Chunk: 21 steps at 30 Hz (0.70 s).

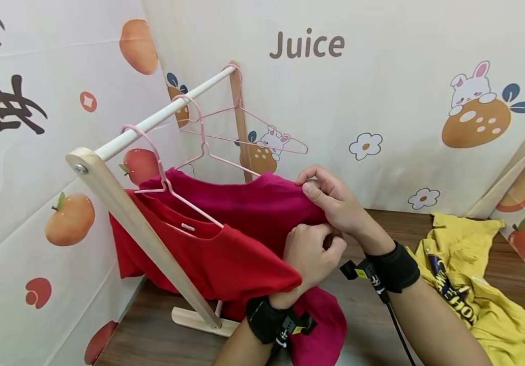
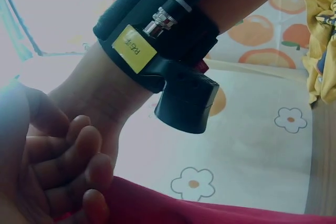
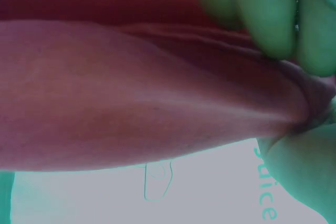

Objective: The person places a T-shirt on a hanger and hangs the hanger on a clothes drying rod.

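A magenta T-shirt (image 1: 244, 198) hangs on a pink hanger (image 1: 204, 146) in the head view. My right hand (image 1: 338, 203) pinches its shoulder edge between thumb and fingers; in the right wrist view, the pink-looking cloth (image 3: 115, 98) stretches toward those fingers (image 3: 268, 19). Just below, my left hand (image 1: 310, 254) is beside the magenta cloth, behind the sleeve of a red T-shirt (image 1: 226, 259). The left wrist view shows the left fingers (image 2: 79, 166) loosely curled, nothing between them. Nearer to me, that red T-shirt hangs on another pink hanger (image 1: 166, 183).
The wooden rack (image 1: 139, 229) with its white rail (image 1: 162, 114) stands on the left of the dark wood table (image 1: 381, 325). A third pink hanger (image 1: 271, 127) hangs at the rail's far end. Crumpled yellow clothing (image 1: 496, 310) lies on the right. Printed cloth walls (image 1: 400, 91) enclose the table.
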{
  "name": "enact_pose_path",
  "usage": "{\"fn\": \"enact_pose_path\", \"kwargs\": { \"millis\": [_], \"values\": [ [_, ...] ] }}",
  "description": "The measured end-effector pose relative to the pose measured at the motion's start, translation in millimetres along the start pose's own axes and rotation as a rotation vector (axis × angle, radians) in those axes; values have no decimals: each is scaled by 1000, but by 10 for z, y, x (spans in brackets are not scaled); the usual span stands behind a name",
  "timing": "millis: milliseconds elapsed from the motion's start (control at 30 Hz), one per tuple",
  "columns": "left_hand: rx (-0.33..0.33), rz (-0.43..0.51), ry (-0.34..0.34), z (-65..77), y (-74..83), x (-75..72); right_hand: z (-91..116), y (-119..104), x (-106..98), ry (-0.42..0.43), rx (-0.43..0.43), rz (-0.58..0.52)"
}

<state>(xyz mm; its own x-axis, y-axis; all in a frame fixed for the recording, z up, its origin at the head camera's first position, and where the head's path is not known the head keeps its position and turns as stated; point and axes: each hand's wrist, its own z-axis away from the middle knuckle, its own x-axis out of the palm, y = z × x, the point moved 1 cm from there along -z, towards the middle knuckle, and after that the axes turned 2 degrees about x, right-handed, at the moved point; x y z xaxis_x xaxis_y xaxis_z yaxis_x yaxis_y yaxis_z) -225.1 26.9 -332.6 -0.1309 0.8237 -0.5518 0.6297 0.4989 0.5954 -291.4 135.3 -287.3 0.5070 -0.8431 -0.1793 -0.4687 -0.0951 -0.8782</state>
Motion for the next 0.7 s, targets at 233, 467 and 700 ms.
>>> {"fn": "enact_pose_path", "kwargs": {
  "millis": [233, 467, 700],
  "values": [
    [74, 45, 144, -1, -2, -20, 49, 33, -70, -94, 58, 35],
    [92, 81, 196, -6, 8, -45, 107, 29, -168, -121, 136, 43],
    [62, 160, 209, -3, -8, -40, 70, 109, -301, -85, 112, 100]
  ]
}}
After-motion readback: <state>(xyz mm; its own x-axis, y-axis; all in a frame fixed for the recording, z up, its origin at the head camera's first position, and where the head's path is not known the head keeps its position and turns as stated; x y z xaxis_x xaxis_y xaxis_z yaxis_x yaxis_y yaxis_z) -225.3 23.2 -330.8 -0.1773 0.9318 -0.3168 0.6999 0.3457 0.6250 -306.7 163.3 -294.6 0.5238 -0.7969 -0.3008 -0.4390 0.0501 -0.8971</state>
